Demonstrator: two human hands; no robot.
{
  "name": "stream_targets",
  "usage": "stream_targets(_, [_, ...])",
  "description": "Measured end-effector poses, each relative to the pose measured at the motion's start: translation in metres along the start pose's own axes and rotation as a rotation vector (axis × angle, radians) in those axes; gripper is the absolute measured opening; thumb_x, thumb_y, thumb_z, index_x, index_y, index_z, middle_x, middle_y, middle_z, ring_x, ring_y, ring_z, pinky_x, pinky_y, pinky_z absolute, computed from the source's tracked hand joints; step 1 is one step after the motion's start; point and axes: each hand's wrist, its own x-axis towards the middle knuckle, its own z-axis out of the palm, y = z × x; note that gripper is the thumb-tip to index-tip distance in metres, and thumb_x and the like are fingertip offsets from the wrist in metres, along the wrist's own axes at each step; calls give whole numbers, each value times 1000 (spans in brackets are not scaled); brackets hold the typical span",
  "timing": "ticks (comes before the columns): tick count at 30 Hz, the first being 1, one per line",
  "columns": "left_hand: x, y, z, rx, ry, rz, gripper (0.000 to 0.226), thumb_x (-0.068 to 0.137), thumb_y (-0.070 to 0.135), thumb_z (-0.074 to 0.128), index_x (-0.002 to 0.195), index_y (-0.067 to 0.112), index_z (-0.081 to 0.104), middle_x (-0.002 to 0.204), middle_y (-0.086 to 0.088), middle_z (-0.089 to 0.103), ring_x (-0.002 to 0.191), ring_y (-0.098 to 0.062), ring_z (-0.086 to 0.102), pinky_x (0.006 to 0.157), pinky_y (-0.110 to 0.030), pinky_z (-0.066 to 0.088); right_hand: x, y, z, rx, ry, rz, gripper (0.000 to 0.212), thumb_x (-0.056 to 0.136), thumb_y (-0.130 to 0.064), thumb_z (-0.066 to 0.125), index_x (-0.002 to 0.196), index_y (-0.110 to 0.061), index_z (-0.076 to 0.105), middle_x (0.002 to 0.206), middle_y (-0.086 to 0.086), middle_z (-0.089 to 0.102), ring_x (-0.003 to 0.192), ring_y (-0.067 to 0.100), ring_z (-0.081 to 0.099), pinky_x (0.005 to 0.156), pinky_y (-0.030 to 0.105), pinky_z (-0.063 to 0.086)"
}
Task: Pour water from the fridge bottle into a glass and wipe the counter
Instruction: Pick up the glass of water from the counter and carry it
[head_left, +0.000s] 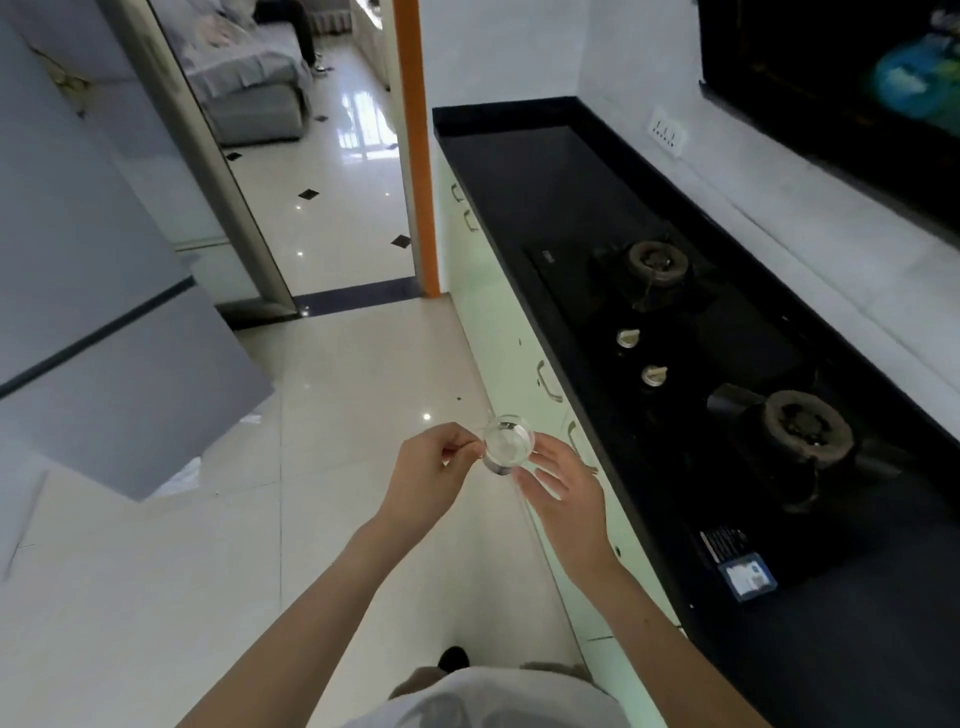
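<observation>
To the left of both hands stands a tall grey fridge (78, 291), its doors closed, with a dark seam across the front. To the right of the hands a long black counter (519, 171) runs away from the person along the white wall. Set into it, well to the right of the right hand, is a black two-burner gas hob (727, 364) with two pale knobs between the burners. On the counter, right of the right forearm, lies a small blue-edged card (748, 577). Beneath the counter's edge, just beside the right hand, are pale green cabinet fronts (498, 322) with metal handles. Under the hands spreads a glossy white tiled floor (337, 364) with small dark diamond insets, leading past an orange door frame (415, 145) to a grey sofa (249, 83) in the room beyond.

Between the hands, above the floor, is a small clear glass (508, 444); it looks empty. The left hand (431, 467) pinches the glass's near rim with thumb and fingers. The right hand (558, 486) has its fingers spread and relaxed, touching or nearly touching the glass's right side; which cannot be told.
</observation>
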Motion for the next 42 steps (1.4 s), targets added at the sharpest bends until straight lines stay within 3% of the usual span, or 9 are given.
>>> stream_targets(5, [42, -19, -35, -6, 17, -18, 17, 88, 13, 63, 73, 20, 65, 76, 9, 67, 72, -3, 58, 65, -10, 40, 42, -7, 41, -24, -13, -15, 36, 87, -19, 72, 116, -35, 60, 117, -18, 66, 113, 2, 59, 97, 20, 47])
stream_targets(11, [107, -37, -53, 2, 32, -41, 18, 88, 13, 64, 72, 22, 64, 76, 9, 67, 72, -1, 58, 65, -9, 40, 108, -5, 71, -50, -27, 5, 36, 88, -20, 71, 120, -32, 59, 120, -15, 65, 113, 0, 59, 94, 14, 46])
stream_targets(22, [298, -48, -82, 55, 43, -24, 11, 88, 13, 65, 78, 13, 68, 76, 7, 68, 71, -3, 59, 64, -8, 41, 297, -13, 114, -19, -23, -13, 34, 90, -20, 70, 120, -33, 60, 121, -13, 66, 116, 4, 59, 101, 25, 46])
stream_targets(27, [384, -41, -96, 86, 41, 31, 10, 89, 15, 65, 79, 15, 68, 77, 7, 68, 72, -3, 60, 65, -8, 42, 380, -27, 129, -49, 15, -32, 40, 88, -25, 71, 127, -22, 60, 124, -13, 64, 117, 7, 59, 103, 34, 48])
stream_targets(31, [440, -46, -102, 70, 25, 41, 9, 89, 15, 65, 81, 13, 68, 78, 6, 68, 72, -3, 60, 64, -6, 41, 432, -34, 140, -52, 31, -26, 37, 89, -22, 70, 125, -23, 61, 122, -14, 65, 115, 5, 59, 101, 29, 48])
stream_targets(42, [622, -83, -132, 57, -190, 126, 7, 91, 19, 63, 87, 16, 69, 80, 8, 66, 76, -3, 59, 66, -9, 43, 577, -30, 204, -61, 259, 24, 36, 89, -16, 70, 122, -26, 62, 119, -15, 65, 113, 5, 60, 100, 32, 50])
